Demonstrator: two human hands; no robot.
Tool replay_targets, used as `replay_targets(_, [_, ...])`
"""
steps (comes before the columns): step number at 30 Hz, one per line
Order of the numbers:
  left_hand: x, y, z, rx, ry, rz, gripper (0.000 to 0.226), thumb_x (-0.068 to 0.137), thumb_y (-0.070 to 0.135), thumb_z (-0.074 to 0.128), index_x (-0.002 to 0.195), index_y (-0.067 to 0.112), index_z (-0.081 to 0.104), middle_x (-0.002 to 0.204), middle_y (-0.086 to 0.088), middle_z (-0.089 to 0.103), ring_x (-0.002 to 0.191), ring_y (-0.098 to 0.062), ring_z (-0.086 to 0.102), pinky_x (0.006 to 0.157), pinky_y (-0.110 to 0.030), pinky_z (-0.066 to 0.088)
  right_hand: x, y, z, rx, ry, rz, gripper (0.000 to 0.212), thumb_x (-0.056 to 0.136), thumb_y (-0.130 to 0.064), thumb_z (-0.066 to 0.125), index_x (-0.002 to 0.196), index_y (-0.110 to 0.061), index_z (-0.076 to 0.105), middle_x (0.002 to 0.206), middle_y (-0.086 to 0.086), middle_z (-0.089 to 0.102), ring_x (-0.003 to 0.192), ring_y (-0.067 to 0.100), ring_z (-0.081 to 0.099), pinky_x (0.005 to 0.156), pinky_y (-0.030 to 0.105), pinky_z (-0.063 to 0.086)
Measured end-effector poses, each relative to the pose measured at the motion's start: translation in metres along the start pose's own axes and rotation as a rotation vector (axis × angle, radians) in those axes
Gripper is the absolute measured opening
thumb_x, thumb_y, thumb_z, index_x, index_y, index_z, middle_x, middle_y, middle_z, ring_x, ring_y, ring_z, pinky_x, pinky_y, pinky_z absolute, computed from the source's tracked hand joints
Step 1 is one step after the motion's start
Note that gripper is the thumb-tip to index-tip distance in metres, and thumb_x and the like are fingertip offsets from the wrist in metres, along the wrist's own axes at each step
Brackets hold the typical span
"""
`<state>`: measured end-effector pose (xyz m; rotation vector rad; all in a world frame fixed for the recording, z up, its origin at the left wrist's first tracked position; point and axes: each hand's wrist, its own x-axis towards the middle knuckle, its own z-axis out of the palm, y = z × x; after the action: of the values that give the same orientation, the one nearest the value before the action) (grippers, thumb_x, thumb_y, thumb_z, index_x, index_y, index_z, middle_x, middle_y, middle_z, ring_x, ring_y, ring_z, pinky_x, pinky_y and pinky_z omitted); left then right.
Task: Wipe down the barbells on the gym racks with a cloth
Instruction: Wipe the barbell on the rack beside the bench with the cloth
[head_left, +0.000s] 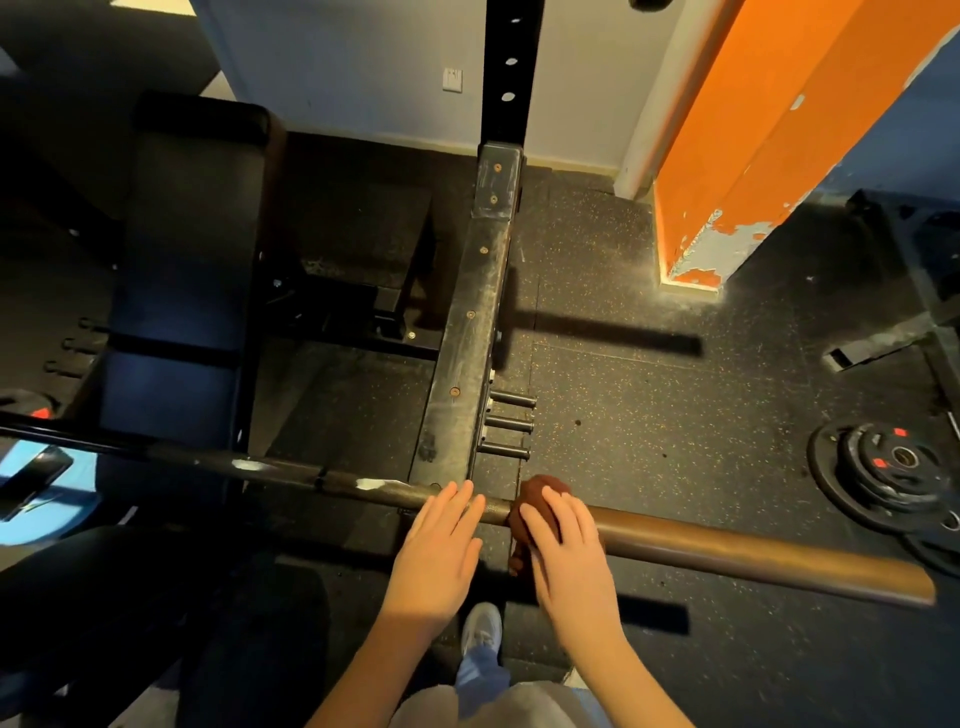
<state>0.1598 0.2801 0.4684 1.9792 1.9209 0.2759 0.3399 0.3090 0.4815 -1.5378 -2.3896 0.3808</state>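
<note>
Showed a dim gym corner from above: speckled black rubber floor, pale wall, peeling orange pillar.

Held a bunched brown cloth down on the barbell with the right hand, fingers curled over the wad and onto the bar, just where the thin shaft stepped up into the thicker sleeve. Left a tail of cloth hanging below the bar. Laid the left hand flat on the shaft just beside the cloth, fingers straight and gripping nothing. Probably served to steady the bar against rolling under the rubbing.

Showed the barbell lying across the rack, close to the near end of its long scuffed beam, the shaft running off left over the dark bench and the sleeve jutting free to the right. Suggested an early stage of the wipe: the whole sleeve lay beyond the cloth.

Offered open room rightward, with nothing touching the sleeve as far as its blunt end. Gave less room leftward, where the steadying hand and then the rack beam stood in the cloth's path. Placed three storage pegs on the beam just beyond the cloth, near enough to catch knuckles. Kept the stacked weight plates on the floor well below the sleeve.
</note>
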Motion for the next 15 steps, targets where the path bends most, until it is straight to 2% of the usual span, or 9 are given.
replay_targets(2, [0.001,0.001,-0.001,0.005,0.011,0.013,0.044,0.094,0.027,0.05,0.137,0.017,0.053,0.145,0.0,0.048,0.136,-0.018,0.04,0.109,-0.043,0.032,0.03,0.001,-0.003,0.068,0.003,0.027,0.026,0.09,-0.019,0.056,0.113,-0.012,0.066,0.12,0.009,0.062,0.113,0.029,0.054,0.094,0.043,0.051])
replay_targets(4, [0.002,0.005,-0.003,-0.019,0.01,-0.005,0.048,0.095,0.024,0.056,0.142,0.017,0.047,0.15,0.0,0.04,0.141,-0.016,0.029,0.114,-0.041,0.019,0.059,0.007,-0.002,0.114,-0.061,0.072,0.029,0.098,-0.022,0.041,0.11,-0.014,0.065,0.111,0.005,0.063,0.106,0.027,0.055,0.092,0.036,0.044])
replay_targets(6, [0.002,0.007,-0.004,-0.021,0.021,-0.023,0.049,0.096,0.025,0.055,0.144,0.018,0.044,0.152,0.001,0.037,0.142,-0.014,0.022,0.115,-0.04,0.015,0.062,0.012,-0.003,0.142,-0.104,0.096,0.034,0.099,-0.027,0.035,0.113,-0.014,0.064,0.112,0.005,0.063,0.108,0.027,0.054,0.093,0.035,0.04])
replay_targets(8, [-0.001,0.01,-0.004,0.002,0.018,-0.049,0.052,0.093,0.025,0.061,0.142,0.017,0.046,0.15,0.0,0.04,0.141,-0.015,0.024,0.114,-0.043,0.023,0.039,0.008,-0.005,0.184,-0.065,0.117,0.036,0.095,-0.028,0.04,0.116,-0.011,0.064,0.119,0.008,0.062,0.113,0.028,0.053,0.1,0.04,0.043])
replay_targets(9, [-0.002,0.012,-0.003,0.022,0.022,-0.058,0.054,0.09,0.025,0.065,0.141,0.017,0.048,0.149,-0.002,0.042,0.14,-0.016,0.027,0.112,-0.044,0.028,0.02,0.007,-0.003,0.145,-0.016,0.06,0.031,0.091,-0.023,0.053,0.117,-0.01,0.064,0.123,0.01,0.061,0.117,0.03,0.05,0.102,0.044,0.043])
replay_targets(11, [-0.006,0.018,-0.001,0.058,0.031,-0.077,0.06,0.085,0.026,0.072,0.14,0.016,0.049,0.148,-0.004,0.045,0.138,-0.019,0.032,0.109,-0.042,0.031,-0.001,0.006,-0.003,0.082,-0.025,-0.019,0.042,0.076,-0.01,0.075,0.117,-0.009,0.067,0.127,0.014,0.06,0.122,0.032,0.047,0.101,0.05,0.042])
replay_targets(13, [-0.006,0.022,-0.002,0.083,0.046,-0.098,0.062,0.082,0.029,0.074,0.138,0.017,0.05,0.146,-0.004,0.047,0.136,-0.019,0.035,0.107,-0.04,0.03,0.012,0.009,-0.003,0.056,0.007,-0.093,0.033,0.081,-0.016,0.066,0.113,-0.011,0.069,0.123,0.01,0.063,0.118,0.031,0.052,0.1,0.049,0.047])
replay_targets(15, [-0.002,0.025,-0.007,0.11,0.034,-0.119,0.059,0.083,0.031,0.072,0.137,0.017,0.051,0.145,-0.004,0.047,0.136,-0.02,0.039,0.107,-0.038,0.028,0.042,0.008,-0.007,0.117,-0.033,-0.055,0.034,0.091,-0.025,0.043,0.111,-0.012,0.068,0.116,0.006,0.064,0.11,0.027,0.056,0.097,0.041,0.049])
